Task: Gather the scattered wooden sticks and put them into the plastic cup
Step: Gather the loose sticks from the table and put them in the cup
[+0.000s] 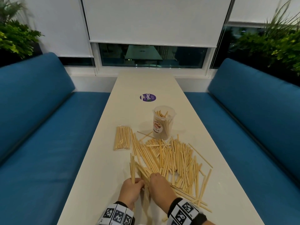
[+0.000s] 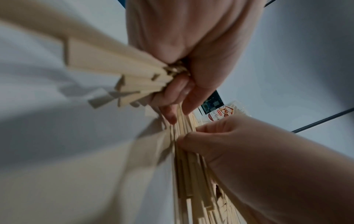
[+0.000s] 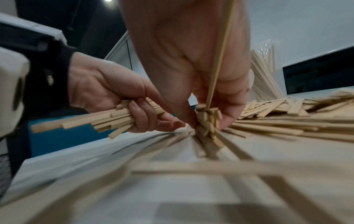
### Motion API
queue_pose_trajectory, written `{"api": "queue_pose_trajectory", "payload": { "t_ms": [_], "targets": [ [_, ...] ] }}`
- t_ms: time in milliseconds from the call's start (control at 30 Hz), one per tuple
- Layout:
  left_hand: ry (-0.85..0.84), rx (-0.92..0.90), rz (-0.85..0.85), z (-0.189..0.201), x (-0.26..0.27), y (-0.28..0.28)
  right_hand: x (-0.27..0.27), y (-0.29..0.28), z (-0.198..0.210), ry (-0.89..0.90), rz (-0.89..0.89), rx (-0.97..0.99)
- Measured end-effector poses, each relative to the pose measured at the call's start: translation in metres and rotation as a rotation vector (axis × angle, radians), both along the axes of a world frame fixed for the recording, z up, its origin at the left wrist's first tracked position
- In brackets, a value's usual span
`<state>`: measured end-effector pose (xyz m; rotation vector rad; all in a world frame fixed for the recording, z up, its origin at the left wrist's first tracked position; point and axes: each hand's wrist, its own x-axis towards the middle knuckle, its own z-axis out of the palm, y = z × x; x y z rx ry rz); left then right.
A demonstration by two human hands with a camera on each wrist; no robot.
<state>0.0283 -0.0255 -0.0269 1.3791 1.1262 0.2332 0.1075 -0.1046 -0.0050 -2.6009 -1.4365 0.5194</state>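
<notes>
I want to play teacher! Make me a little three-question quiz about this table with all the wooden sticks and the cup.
1. True or false: the plastic cup already has some sticks in it.
2. What does the left hand hold? A) a bundle of wooden sticks B) the cup C) nothing
3. Fill in the blank: the wrapped packet of sticks lies to the ____ of the loose pile of sticks, seen from the head view.

Key
1. True: stick ends show inside it.
2. A: its fingers curl round them, while the right hand pinches more sticks off the table.
3. Left.
</notes>
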Motion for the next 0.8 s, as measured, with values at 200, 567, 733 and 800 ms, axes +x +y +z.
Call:
{"api": "queue_pose_trajectory", "payload": {
  "t_ms": [200, 567, 733, 800],
  "targets": [
    [-0.055, -0.059, 0.144, -0.001, 0.003, 0.007, 0.018, 0.006, -0.002, 0.207, -0.188, 0.141],
    [-0.331, -0.148, 0.101, 0.035, 0.029, -0.005, 0.007, 0.002, 0.032, 0.323, -0.127, 0.485],
    [-0.374, -0.150, 0.167, 0.040, 0.039, -0.007, 0.006, 0.002, 0.033, 0.276, -0.040, 0.551],
    [-0.372, -0.132, 0.173, 0.042, 0.042, -0.007, 0.007, 0.001, 0.031, 0.307, -0.059, 0.586]
  ]
}}
